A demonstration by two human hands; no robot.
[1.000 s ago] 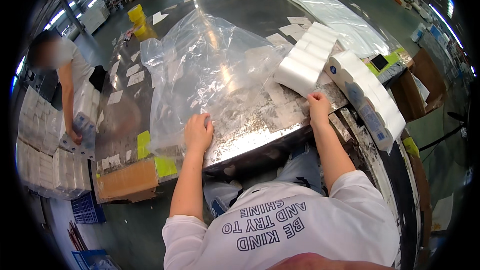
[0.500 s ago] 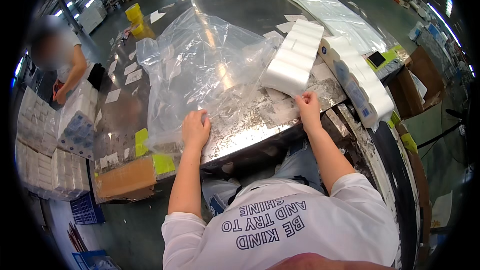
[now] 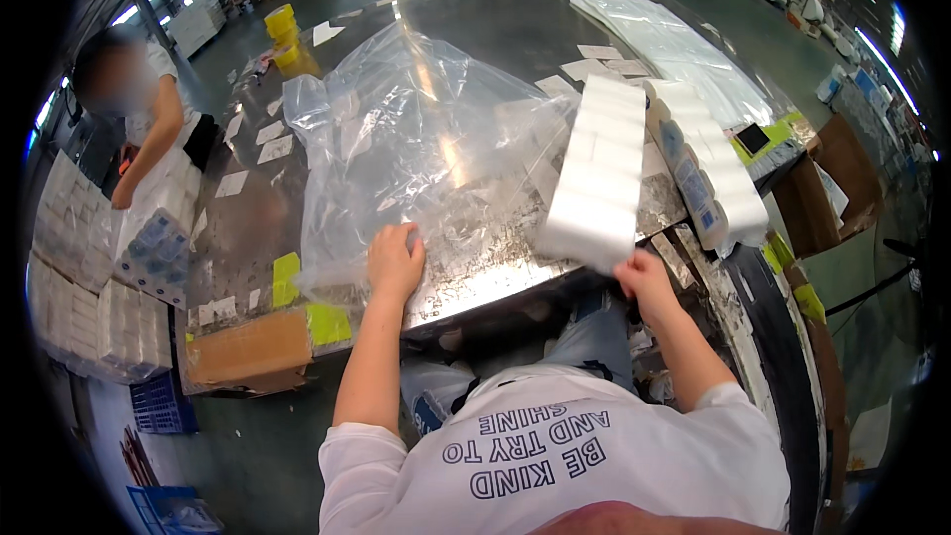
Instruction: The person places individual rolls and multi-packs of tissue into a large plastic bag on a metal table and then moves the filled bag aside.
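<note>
A large clear plastic bag [image 3: 436, 119] lies spread over the metal table. My left hand [image 3: 396, 263] is closed on the bag's near edge, with the fingertips partly hidden. At the table's front edge, my right hand [image 3: 646, 282] pinches the near end of a long wrapped pack of white paper rolls [image 3: 599, 163]. That pack lies to the right of the bag, its near end reaching the table edge and slightly blurred. Right beside it rests a second wrapped roll pack [image 3: 713, 173] with blue printing on its side.
Flat stacked plastic bags [image 3: 674, 54] lie at the far right, near a black phone-like device [image 3: 751, 142]. Yellow tape rolls [image 3: 284, 40] stand at the far left. A co-worker [image 3: 149, 89] handles wrapped packs [image 3: 154, 248] at left. An open cardboard box [image 3: 842, 178] sits on the right.
The roll pack has been drawn toward me and turned straighter, with my right hand moving nearer and rightward along with it. My left hand stays almost in place at the bag.
</note>
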